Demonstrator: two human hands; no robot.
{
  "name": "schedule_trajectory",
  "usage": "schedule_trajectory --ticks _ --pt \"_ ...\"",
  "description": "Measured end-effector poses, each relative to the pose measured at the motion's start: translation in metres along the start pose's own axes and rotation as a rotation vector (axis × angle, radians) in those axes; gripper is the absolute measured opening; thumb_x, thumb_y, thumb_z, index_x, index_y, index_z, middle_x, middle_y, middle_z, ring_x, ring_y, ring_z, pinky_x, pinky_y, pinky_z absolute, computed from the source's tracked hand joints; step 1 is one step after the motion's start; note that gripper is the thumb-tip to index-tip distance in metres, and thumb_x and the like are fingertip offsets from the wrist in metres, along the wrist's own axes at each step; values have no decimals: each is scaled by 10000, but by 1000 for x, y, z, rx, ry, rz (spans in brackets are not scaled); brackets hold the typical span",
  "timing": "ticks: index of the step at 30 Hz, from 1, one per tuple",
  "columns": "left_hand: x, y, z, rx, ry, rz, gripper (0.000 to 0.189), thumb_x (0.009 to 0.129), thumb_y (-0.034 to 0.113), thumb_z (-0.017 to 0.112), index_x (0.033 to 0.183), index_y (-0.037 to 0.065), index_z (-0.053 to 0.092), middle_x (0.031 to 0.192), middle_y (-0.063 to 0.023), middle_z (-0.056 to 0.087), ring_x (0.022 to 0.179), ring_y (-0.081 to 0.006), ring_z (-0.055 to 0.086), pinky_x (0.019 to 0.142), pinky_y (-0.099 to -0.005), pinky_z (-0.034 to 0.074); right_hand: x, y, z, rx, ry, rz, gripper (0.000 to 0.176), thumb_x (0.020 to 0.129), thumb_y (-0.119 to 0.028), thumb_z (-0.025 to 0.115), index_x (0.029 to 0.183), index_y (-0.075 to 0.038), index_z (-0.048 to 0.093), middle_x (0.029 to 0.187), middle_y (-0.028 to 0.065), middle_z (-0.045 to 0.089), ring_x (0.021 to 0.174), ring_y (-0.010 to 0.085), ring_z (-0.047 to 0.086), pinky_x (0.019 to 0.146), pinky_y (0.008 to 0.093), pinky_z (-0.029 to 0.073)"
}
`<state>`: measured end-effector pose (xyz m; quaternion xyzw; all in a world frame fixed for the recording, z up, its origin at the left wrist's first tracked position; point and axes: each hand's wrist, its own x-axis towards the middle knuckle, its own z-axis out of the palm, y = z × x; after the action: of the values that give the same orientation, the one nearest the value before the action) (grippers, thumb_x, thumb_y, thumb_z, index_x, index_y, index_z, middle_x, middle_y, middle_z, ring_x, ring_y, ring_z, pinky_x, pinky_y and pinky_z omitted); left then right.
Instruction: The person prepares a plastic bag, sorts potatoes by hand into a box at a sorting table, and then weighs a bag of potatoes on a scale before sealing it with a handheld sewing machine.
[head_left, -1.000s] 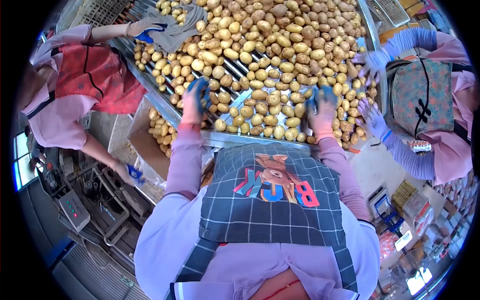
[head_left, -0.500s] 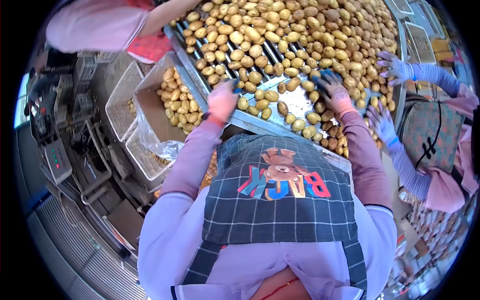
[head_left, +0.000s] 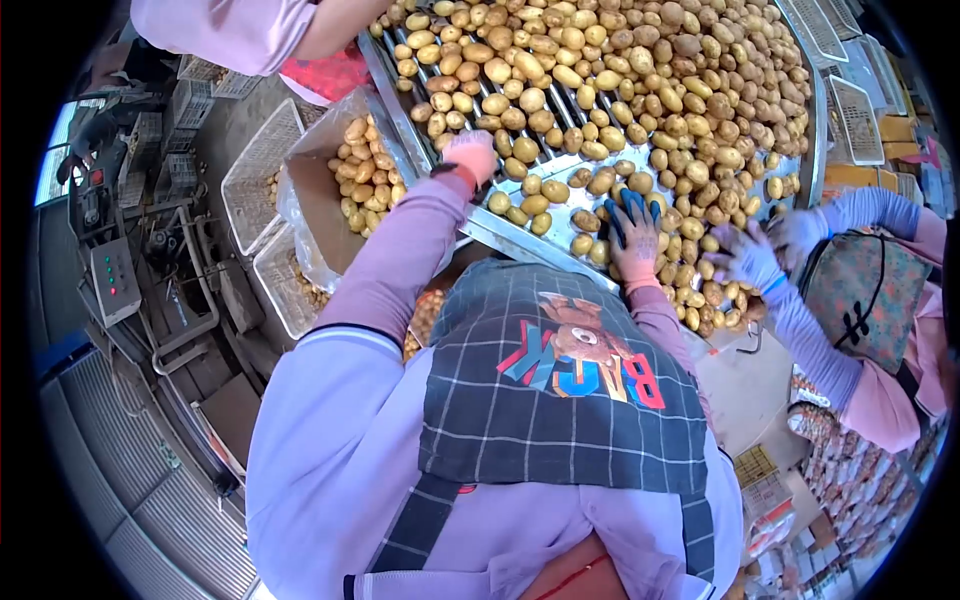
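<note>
My left hand (head_left: 472,157), in a pink glove, is at the left side of the sorting table, over the metal rollers (head_left: 560,107) and close to several potatoes (head_left: 524,149). Its fingers are hidden behind the back of the hand, so what it holds, if anything, does not show. Farther right and nearer to me, my right hand (head_left: 637,238) wears a pink glove with blue fingers. Those fingers are stretched out among potatoes on the bare metal plate (head_left: 583,203). A thick layer of potatoes (head_left: 690,90) covers the far and right parts of the table.
Left of the table stands a plastic-lined box (head_left: 315,215) of potatoes, beside white crates (head_left: 255,180). A co-worker's gloved hands (head_left: 750,255) reach over potatoes at the right edge. Another person's arm (head_left: 340,22) comes in at upper left. The table's metal rim (head_left: 520,245) runs before me.
The view has shifted. My left hand has moved farther over the rollers, and my right hand has come nearer to me and left. The right-hand co-worker's hands have moved closer together.
</note>
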<state>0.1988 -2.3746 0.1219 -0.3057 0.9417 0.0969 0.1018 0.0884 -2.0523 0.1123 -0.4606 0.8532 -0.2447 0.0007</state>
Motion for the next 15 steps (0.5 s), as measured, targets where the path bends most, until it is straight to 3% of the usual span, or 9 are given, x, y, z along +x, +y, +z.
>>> schedule_trajectory --ticks 3,4,6,8,10,12,15 --pt "7 -4 -35 -83 -161 -69 387 694 340 746 915 25 701 864 -178 693 797 -289 694 709 -383 548 -4 -5 -3 42 -3 21 370 792 -161 627 1161 -137 623 1329 96 521 1244 322 454 1106 489 261" --pt "9 -19 -46 -540 -319 -188 395 737 356 743 946 24 699 876 -128 692 723 -216 672 647 -328 542 1 -4 -4 63 4 29 375 792 -156 626 1166 -135 621 1331 97 520 1243 321 456 1108 484 261" --pt "-23 -36 -67 -1459 -204 -326 383 870 273 631 1147 8 616 1062 -101 663 846 -158 642 641 -260 504 -3 -1 -1 132 18 50 362 789 -147 629 1151 -126 633 1323 118 523 1238 330 459 1092 494 279" --pt "-76 -74 -74 -1883 -138 -275 337 943 265 542 1193 39 554 1050 -46 624 815 -135 597 589 -246 457 2 -17 -4 118 72 113 345 779 -140 640 1123 -115 641 1278 129 550 1204 335 487 1057 479 328" --pt "-131 -113 -61 -2602 -392 101 352 964 330 509 1166 42 519 916 -17 540 724 -112 510 562 -240 410 32 -52 -17 280 -10 41 332 773 -140 649 1104 -108 641 1233 129 575 1156 338 519 1010 448 383" --pt "-190 -127 -38 -2853 -146 204 378 956 392 514 1169 80 516 879 -23 537 611 -91 447 482 -220 379 68 -92 -20 381 -245 -274 345 774 -166 661 1111 -103 629 1154 138 609 1054 327 570 938 406 439" --pt "-311 -159 11 -2795 221 -138 350 960 396 505 1122 88 532 921 -39 544 614 -101 455 481 -223 381 103 -118 9 298 -301 -361 357 777 -161 649 1129 -110 621 1094 119 627 997 314 588 905 410 455"
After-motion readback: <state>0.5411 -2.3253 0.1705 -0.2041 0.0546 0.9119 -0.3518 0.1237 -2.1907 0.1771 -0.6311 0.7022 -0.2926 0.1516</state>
